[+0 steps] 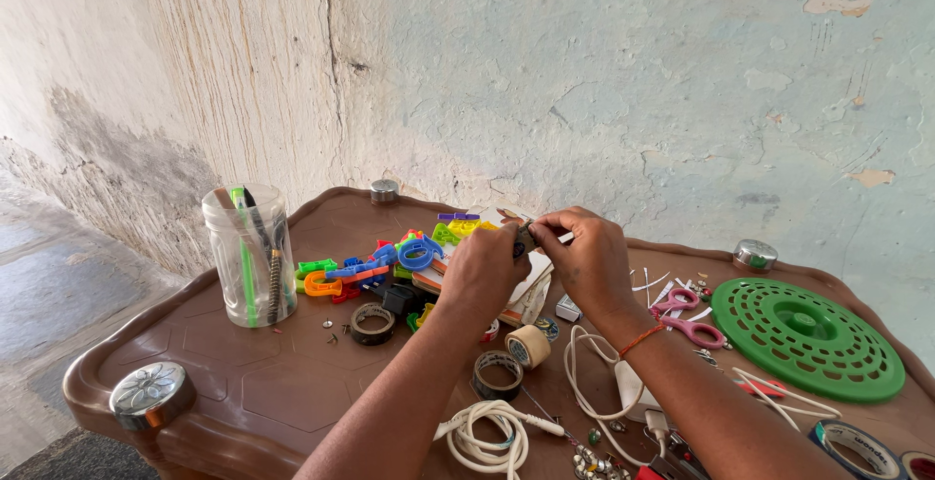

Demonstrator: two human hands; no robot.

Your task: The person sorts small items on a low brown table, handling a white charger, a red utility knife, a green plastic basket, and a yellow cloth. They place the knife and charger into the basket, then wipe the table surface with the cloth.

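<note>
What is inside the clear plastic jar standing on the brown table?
The clear plastic jar holds upright stick-like items: one green, others dark, possibly pens or tools. Their exact kind is unclear, and their lower ends blur behind the plastic.

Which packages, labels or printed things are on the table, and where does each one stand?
Clear plastic jar: far left, upright, round, no lid, holding pens.
Printed tape roll: near right edge, flat, dark blue with white print.
Small white box: below the right hand, rectangular.
No signs or screens.
</note>
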